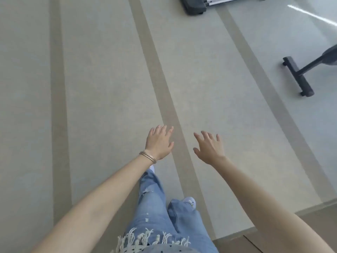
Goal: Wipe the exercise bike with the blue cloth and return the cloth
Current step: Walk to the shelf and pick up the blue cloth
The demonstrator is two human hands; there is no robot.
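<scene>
**Exercise bike at the right edge, both hands empty**

Exercise bike (299,77) shows only its black floor bar and a strut, far right on the striped floor (109,79). Left hand (159,141) and right hand (209,147) reach forward, fingers spread, holding nothing

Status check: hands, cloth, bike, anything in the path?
Left hand open, empty. Right hand open, empty. Blue cloth not in view. Black stabiliser foot ahead right, bare floor between.

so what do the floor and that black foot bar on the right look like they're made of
Floor: looks like vinyl or a similar sheet covering, matte grey with darker stripes and a faint sheen near the top right. Foot bar: apparently black-painted metal with plastic or rubber end caps, though blur leaves that open.
</scene>
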